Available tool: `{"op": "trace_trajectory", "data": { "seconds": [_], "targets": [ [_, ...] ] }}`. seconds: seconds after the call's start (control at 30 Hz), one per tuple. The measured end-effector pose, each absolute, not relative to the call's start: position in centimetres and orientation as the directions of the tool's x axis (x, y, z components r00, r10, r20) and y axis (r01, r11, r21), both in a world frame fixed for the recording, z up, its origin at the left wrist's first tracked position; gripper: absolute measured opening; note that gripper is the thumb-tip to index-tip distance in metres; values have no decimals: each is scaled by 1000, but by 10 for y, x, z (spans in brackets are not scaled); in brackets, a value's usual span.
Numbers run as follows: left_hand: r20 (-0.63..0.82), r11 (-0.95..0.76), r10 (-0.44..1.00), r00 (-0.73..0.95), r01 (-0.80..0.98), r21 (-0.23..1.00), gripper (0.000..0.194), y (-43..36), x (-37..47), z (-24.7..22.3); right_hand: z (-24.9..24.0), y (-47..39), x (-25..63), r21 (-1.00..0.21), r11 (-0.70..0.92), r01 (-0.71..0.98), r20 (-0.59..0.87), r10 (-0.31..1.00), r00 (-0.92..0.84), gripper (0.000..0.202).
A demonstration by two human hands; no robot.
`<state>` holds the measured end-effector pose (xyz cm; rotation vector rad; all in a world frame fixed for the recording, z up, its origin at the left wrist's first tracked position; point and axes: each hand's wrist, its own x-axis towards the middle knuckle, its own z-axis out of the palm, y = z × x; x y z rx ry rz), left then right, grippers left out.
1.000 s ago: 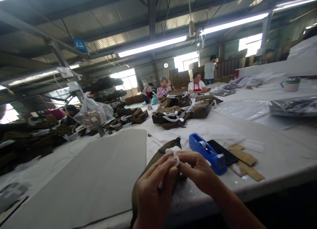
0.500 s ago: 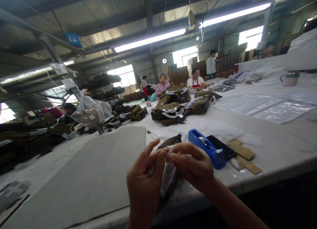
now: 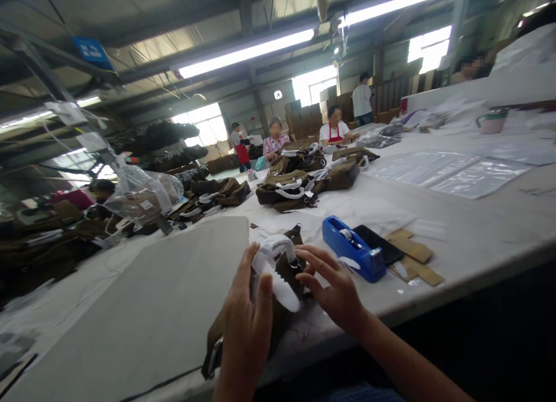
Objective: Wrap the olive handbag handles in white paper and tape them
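Note:
An olive-brown bag [image 3: 284, 324] lies at the table's near edge, partly hidden by my hands. Its curved handle [image 3: 278, 242] is wrapped in white material, and a pale strip with a scalloped edge [image 3: 284, 292] lies along it. My left hand [image 3: 247, 315] is closed around the wrapped handle and strip from the left, thumb toward me. On the other side, my right hand [image 3: 332, 286] has its bent fingers and thumb at the bag beside a dark metal ring [image 3: 296, 264] at the handle's end.
A blue tape dispenser [image 3: 354, 248], a black phone [image 3: 377, 242] and brown card pieces [image 3: 412, 254] lie right of my hands. More olive bags [image 3: 286, 190] are farther back, with clear plastic sheets [image 3: 452, 170] to the right. Several people work across the room.
My hands were together pinching white material; they have moved apart. The wrapped handle and scalloped strip now show between them, and more of the bag is visible at lower left. The view has shifted slightly.

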<state>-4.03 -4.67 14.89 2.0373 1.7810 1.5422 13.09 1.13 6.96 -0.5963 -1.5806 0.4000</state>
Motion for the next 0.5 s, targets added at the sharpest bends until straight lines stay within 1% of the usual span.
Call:
{"op": "trace_trajectory", "data": {
  "seconds": [0.07, 0.1, 0.17, 0.23, 0.3, 0.37, 0.43, 0.5],
  "targets": [
    [659, -275, 747, -87, 862, 426, 51, -42, -39, 139, 63, 10, 128, -626, 771, 120, 769, 635, -67, 42],
    [699, -266, 713, -62, 898, 351, 47, -38, -38, 137, 61, 10, 127, -634, 765, 114, 759, 644, -94, 39],
    [788, -292, 616, 2, 929, 225, 36, -26, -41, 135, 60, 10, 129, -632, 767, 110, 759, 641, -114, 30],
    [879, -351, 474, 44, 925, 143, 33, -10, -48, 136, 60, 10, 137, -625, 773, 107, 768, 634, -91, 27],
    [944, -408, 323, 63, 909, 79, 35, 9, -58, 138, 57, 7, 152, -623, 774, 115, 774, 631, -56, 28],
    [974, -446, 212, 74, 894, 29, 38, 29, -68, 137, 49, 5, 177, -629, 753, 194, 767, 641, 0, 26],
    [982, -467, 177, 68, 884, 23, 39, 46, -73, 131, 35, 6, 211, -675, 657, 335, 719, 688, 97, 22],
    [972, -490, 228, 53, 869, 68, 37, 59, -70, 121, 17, 12, 252, -749, 438, 497, 600, 767, 227, 20]
  ]
}}
